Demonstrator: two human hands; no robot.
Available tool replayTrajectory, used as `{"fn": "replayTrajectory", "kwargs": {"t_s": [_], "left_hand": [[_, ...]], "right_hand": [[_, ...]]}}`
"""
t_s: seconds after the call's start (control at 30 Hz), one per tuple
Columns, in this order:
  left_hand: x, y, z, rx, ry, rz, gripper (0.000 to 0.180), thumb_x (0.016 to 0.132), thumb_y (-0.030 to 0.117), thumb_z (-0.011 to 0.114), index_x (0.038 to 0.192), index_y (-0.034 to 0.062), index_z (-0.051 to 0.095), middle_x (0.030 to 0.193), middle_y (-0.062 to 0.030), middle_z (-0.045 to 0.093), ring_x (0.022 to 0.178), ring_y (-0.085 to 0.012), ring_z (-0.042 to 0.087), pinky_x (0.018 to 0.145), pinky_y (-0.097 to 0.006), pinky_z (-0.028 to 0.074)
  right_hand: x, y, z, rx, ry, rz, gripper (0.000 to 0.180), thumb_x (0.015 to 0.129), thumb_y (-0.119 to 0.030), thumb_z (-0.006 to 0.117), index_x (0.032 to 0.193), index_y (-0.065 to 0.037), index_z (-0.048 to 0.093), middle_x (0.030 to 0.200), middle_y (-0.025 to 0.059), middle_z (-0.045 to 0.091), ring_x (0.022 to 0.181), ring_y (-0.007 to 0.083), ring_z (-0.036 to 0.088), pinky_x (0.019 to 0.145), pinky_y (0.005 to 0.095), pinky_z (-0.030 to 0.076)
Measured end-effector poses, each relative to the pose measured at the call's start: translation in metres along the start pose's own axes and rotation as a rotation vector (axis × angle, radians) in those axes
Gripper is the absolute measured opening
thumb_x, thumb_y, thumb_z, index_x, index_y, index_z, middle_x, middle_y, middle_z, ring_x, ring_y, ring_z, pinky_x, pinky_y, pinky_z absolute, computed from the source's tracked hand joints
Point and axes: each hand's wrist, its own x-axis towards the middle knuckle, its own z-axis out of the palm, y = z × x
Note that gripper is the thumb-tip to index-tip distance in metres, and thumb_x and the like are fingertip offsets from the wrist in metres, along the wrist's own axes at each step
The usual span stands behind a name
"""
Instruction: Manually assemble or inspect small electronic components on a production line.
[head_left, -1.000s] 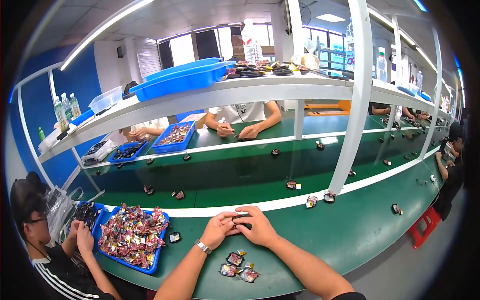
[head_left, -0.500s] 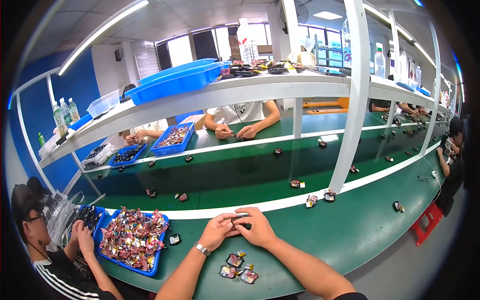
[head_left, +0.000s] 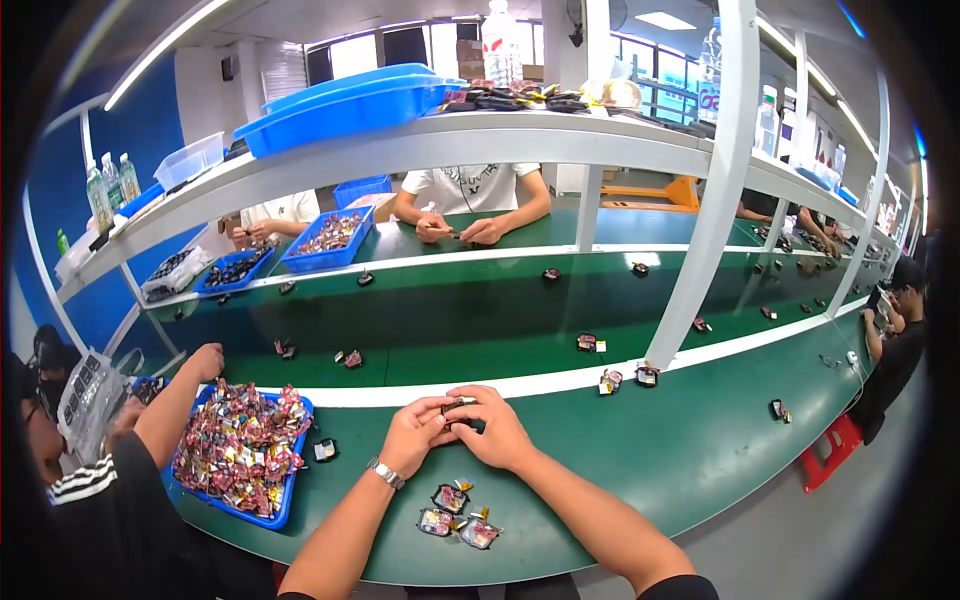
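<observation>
Over the green table, my left hand [head_left: 412, 442], with a metal watch at the wrist, is closed around a small black casing [head_left: 462, 426]. My right hand [head_left: 497, 432] curls over the same casing from the other side, its fingers meeting the left ones. The fingers cover most of the casing, so its inside cannot be made out. Nearer to me, between my forearms, lie three small black-edged units with red and pale parts and yellow tabs [head_left: 479, 532]. Another black unit with a pale face [head_left: 325, 450] rests left of my left hand.
A blue tray [head_left: 284, 508] heaped with small red parts stands at the left, beside a co-worker's outstretched arm [head_left: 170, 408]. Beyond a white ledge, several units lie on the green belt [head_left: 480, 350]. A white post [head_left: 700, 200] and shelf [head_left: 560, 150] rise ahead.
The co-worker at left has leaned in and stretched a hand past the tray's far corner; before, both their hands were together. My hands remain closed on the casing. The view has shifted slightly.
</observation>
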Motion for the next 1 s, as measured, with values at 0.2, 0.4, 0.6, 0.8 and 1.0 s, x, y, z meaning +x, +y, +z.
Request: {"fn": "replayTrajectory", "kwargs": {"t_s": [0.2,0.4,0.6,0.8,1.0], "left_hand": [[-0.001,0.006,0.001,-0.029,-0.005,-0.030,0.031,0.097,0.004,0.051,0.127,-0.0015,0.047,0.120,-0.0151,0.061,0.109,-0.0223,0.063,0.094,-0.036,0.056],[0.001,0.004,0.002,-0.034,-0.030,-0.058,0.031,0.098,0.005,0.050,0.128,0.0001,0.047,0.121,-0.0139,0.061,0.109,-0.0211,0.063,0.095,-0.037,0.055],[0.000,0.003,-0.001,-0.007,-0.027,-0.061,0.031,0.098,0.006,0.051,0.128,0.0010,0.048,0.120,-0.0133,0.061,0.109,-0.0208,0.062,0.094,-0.037,0.055],[-0.002,0.008,0.001,-0.007,-0.014,-0.064,0.030,0.097,0.005,0.050,0.127,0.0007,0.048,0.120,-0.0138,0.061,0.108,-0.0214,0.062,0.094,-0.036,0.055],[-0.001,0.004,0.000,-0.015,-0.006,-0.063,0.030,0.097,0.004,0.050,0.127,0.0009,0.048,0.120,-0.0138,0.061,0.108,-0.0213,0.062,0.093,-0.036,0.055]], "right_hand": [[0.001,-0.008,0.002,-0.065,0.056,0.000,0.016,0.080,-0.007,0.069,0.096,-0.007,0.071,0.120,0.0098,0.058,0.107,0.0266,0.057,0.090,0.0351,0.050],[0.003,-0.007,0.000,-0.207,0.165,-0.162,0.018,0.072,0.000,0.074,0.088,-0.006,0.069,0.100,0.0082,0.060,0.088,0.0244,0.061,0.072,0.0331,0.053],[0.004,-0.013,-0.001,-0.253,0.166,-0.183,0.015,0.074,-0.004,0.072,0.087,-0.008,0.068,0.092,0.0036,0.061,0.086,0.0225,0.060,0.068,0.0338,0.054],[0.004,-0.011,0.005,-0.363,0.161,-0.226,0.013,0.077,-0.007,0.071,0.090,-0.008,0.068,0.093,0.0036,0.060,0.087,0.0227,0.059,0.069,0.0334,0.054],[0.004,-0.011,0.008,-0.363,0.210,-0.212,0.014,0.074,-0.005,0.074,0.087,-0.007,0.070,0.090,0.0050,0.062,0.083,0.0233,0.060,0.069,0.0335,0.053]]}}
